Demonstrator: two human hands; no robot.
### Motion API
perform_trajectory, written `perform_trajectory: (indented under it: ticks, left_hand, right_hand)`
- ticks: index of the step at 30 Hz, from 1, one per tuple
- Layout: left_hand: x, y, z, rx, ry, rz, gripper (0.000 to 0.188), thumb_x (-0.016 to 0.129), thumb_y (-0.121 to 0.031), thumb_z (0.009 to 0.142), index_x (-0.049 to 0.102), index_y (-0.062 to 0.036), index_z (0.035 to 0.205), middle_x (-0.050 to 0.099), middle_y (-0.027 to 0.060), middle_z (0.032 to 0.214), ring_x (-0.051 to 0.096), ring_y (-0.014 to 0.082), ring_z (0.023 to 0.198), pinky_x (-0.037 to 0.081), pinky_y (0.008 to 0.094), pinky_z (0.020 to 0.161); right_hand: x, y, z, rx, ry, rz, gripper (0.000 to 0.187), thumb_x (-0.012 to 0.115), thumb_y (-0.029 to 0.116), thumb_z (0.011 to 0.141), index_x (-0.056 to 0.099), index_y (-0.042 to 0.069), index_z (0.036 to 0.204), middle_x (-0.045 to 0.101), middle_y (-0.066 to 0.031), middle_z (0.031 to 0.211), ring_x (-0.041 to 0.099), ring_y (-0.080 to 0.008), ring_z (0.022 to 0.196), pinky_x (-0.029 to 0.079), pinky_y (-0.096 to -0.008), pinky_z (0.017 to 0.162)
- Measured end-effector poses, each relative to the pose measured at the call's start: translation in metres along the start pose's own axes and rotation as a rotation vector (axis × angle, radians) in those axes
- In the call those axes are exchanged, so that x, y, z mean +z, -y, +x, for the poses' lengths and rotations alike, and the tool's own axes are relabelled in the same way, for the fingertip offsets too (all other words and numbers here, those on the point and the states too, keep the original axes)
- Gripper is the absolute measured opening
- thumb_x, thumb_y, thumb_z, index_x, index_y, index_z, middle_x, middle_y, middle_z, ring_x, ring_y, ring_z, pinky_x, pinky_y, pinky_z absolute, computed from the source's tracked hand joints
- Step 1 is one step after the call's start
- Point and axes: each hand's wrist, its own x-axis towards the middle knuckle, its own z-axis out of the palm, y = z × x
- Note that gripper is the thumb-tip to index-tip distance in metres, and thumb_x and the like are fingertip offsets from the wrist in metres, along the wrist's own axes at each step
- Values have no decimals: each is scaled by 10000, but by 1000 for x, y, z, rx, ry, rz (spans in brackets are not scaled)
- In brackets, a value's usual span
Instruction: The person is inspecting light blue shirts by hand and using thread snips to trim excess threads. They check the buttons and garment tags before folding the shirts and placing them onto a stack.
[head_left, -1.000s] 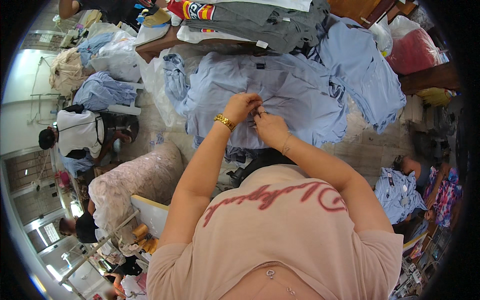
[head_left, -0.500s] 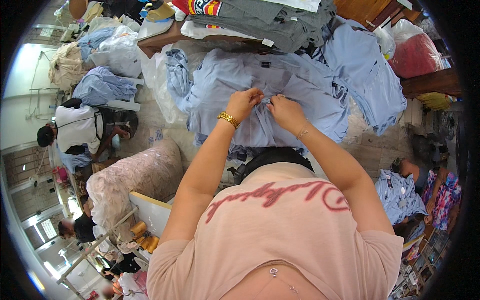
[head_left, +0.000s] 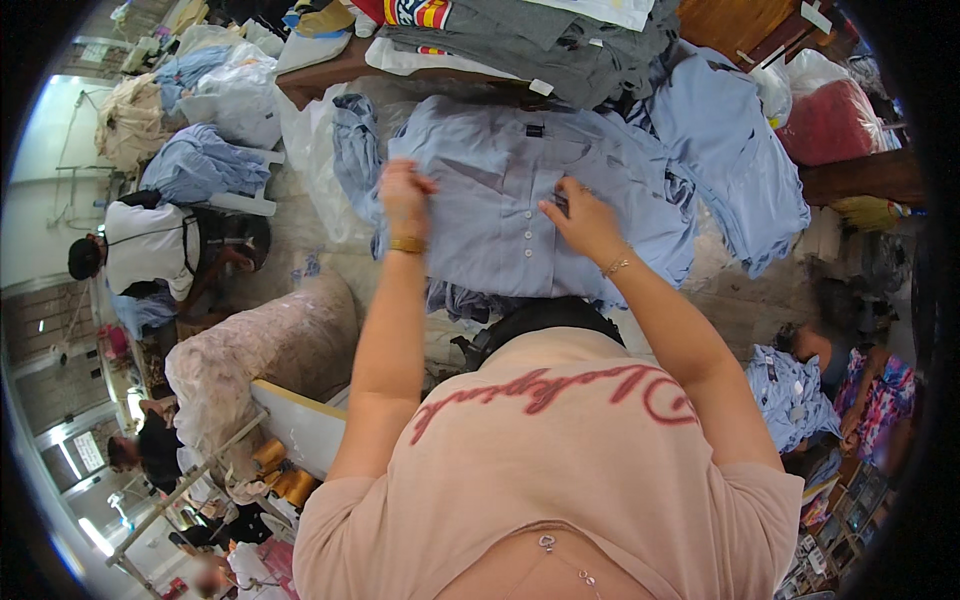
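A light blue button-up shirt (head_left: 480,230) lies spread in front of me, its front facing up with a row of small pale buttons down the middle and a dark label at the neck. My right hand (head_left: 585,222) rests on the shirt just right of the buttons, thumb and forefinger apart with a dark gap between them. Over the left edge of the shirt is my left hand (head_left: 404,200), smeared by motion, so its fingers cannot be read. Bunched blue cloth (head_left: 356,140) sits beyond it.
Folded grey garments (head_left: 540,50) are stacked on a brown table at the far side. More blue garments (head_left: 725,150) hang at the right. A large wrapped roll (head_left: 270,345) stands at left. Co-workers are on both sides, one in a white top (head_left: 150,250).
Both hands were together at the middle of the shirt, pinching its front. The left has swept left and the right shifted slightly right. The front now lies flatter, its buttons showing.
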Motion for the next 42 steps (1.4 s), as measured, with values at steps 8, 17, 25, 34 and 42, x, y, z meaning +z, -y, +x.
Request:
perform_trajectory:
  ticks: [8,17,25,34,42]
  left_hand:
    - [-77,-38,56,561,-417,1114,522,684,-232,713,500,-12,1149,294,236,1314,311,335,1226,259,374,1004]
    - [-146,28,-43,5,-14,621,369,666,-208,784,517,7,1044,552,71,878,527,150,791,444,276,695]
    - [-141,40,-66,12,51,526,229,646,-155,792,556,4,929,518,18,911,486,116,804,408,251,717]
    - [-143,-3,-58,360,342,775,252,619,-218,818,571,17,741,495,48,741,451,159,736,359,271,708]
    - [-42,-113,-20,411,302,635,275,556,-218,874,513,-16,693,414,-59,621,342,59,610,310,225,544]
  right_hand:
    - [-8,-62,38,147,-259,136,409,575,255,790,476,134,1168,573,-169,890,569,-333,811,452,-411,724]
    - [8,-155,-117,690,-141,628,212,578,268,805,587,58,782,491,10,591,410,-81,441,293,-238,404]
    - [65,-133,-168,1038,-550,1412,348,619,269,797,528,66,1065,516,-25,635,338,-101,358,281,-241,349]
    - [98,-140,-190,604,-790,664,328,637,186,803,522,5,1052,565,-38,776,432,-66,542,327,-220,412]
    - [-55,-60,-166,618,-1020,801,184,530,191,877,508,33,784,426,23,587,361,-55,460,305,-215,417]
